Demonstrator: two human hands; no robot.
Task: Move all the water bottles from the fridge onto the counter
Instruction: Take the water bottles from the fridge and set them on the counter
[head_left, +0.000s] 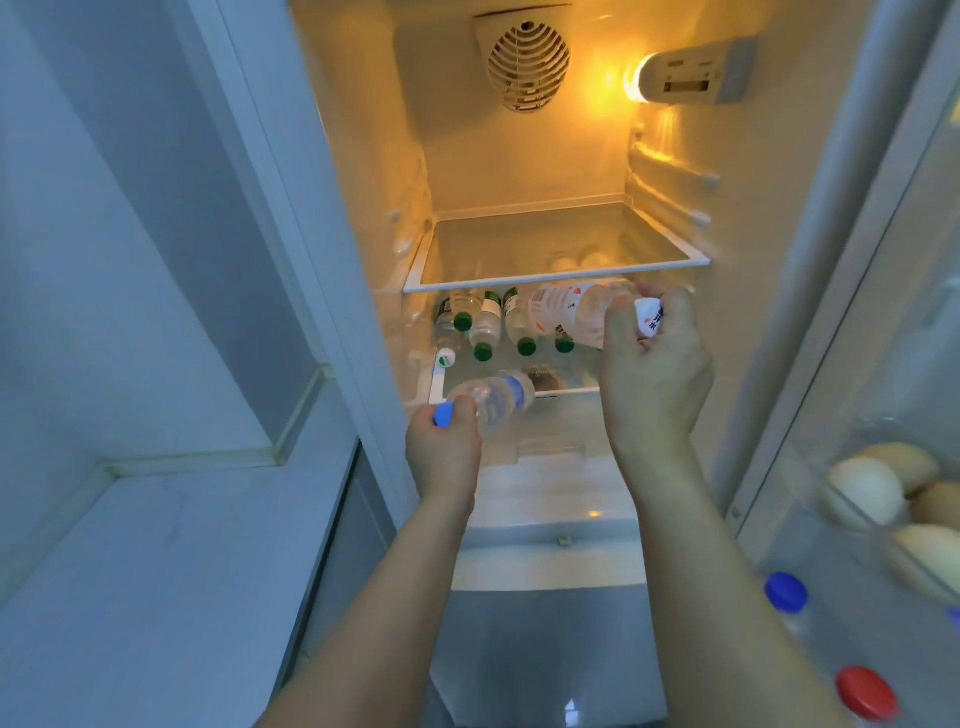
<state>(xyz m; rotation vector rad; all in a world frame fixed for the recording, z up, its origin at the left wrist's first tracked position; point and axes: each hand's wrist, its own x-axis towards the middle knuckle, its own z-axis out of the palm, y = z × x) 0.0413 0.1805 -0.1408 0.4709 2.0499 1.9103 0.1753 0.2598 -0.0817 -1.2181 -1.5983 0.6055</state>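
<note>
Fridge (519, 171) lit; hands (652, 364) each grip a bottle (498, 397), fingers hiding necks.

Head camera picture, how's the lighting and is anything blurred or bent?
Head view: the warm fridge lamp glares yellow over the upper cavity, while the counter looks cool blue; the eggs in the door are blurred; the wide lens bows the fridge's edges; the left hand and right hand stay fairly sharp.

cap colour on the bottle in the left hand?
Blue cap on the clear bottle gripped by the left hand; head view.
</note>
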